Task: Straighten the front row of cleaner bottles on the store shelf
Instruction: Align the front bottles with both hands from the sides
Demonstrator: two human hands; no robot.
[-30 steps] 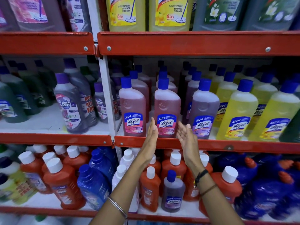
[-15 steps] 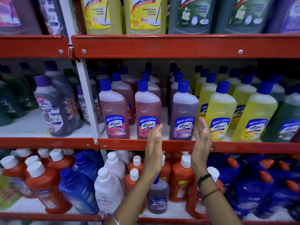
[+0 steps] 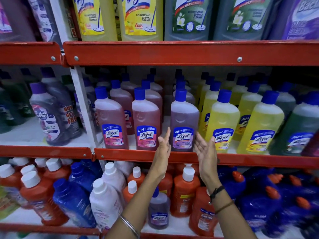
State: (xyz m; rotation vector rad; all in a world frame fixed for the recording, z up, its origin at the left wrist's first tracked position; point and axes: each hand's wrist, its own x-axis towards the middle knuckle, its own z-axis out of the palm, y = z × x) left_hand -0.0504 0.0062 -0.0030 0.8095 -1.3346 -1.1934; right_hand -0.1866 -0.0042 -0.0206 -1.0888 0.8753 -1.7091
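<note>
The front row of cleaner bottles stands on the middle red shelf [image 3: 138, 155]: two pink bottles [image 3: 111, 118] [image 3: 146, 119], a purple bottle [image 3: 183, 121], then yellow bottles [image 3: 223, 121] [image 3: 260, 125], all with blue caps. My left hand [image 3: 164, 145] is raised flat at the purple bottle's lower left side. My right hand [image 3: 205, 149] is raised flat at its lower right side, between it and the first yellow bottle. Both hands have fingers apart and flank the purple bottle without gripping it. Whether they touch it is unclear.
A white upright post [image 3: 82, 107] divides the shelf from a left bay with dark purple bottles [image 3: 46, 116]. Large yellow and green bottles [image 3: 141, 18] fill the top shelf. Orange, blue and white bottles [image 3: 105, 195] crowd the bottom shelf under my forearms.
Both hands have shifted right along the row, from flanking the second pink bottle to flanking the purple bottle. The view has moved right and closer to the shelf.
</note>
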